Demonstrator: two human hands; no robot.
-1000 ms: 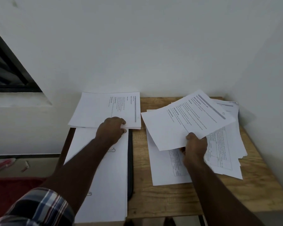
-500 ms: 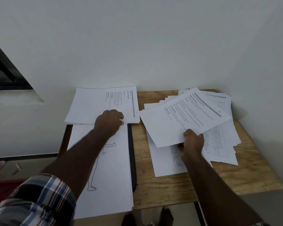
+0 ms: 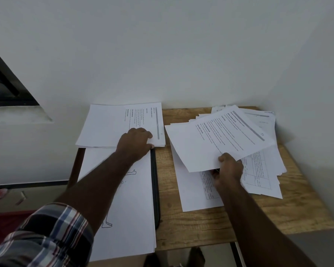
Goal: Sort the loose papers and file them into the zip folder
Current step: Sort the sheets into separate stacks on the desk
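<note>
My right hand (image 3: 228,168) pinches the near edge of a printed text sheet (image 3: 218,137), lifted above the loose papers (image 3: 262,170) spread over the right half of the wooden table (image 3: 191,224). My left hand (image 3: 136,143) grips the near right corner of a sorted stack of text pages (image 3: 112,126) at the back left. In front of that stack lies a second pile topped by a line drawing of a figure (image 3: 131,209). The dark edge of the zip folder (image 3: 155,189) shows under this pile, along its right side.
White walls close in behind and to the right of the table. A dark window frame (image 3: 6,87) is at the far left. A red cloth (image 3: 6,222) lies on the floor at lower left. Feet show below the table's front edge.
The view has shifted slightly. The sheet in my right hand has moved a little leftward. My left hand stays on the back-left stack.
</note>
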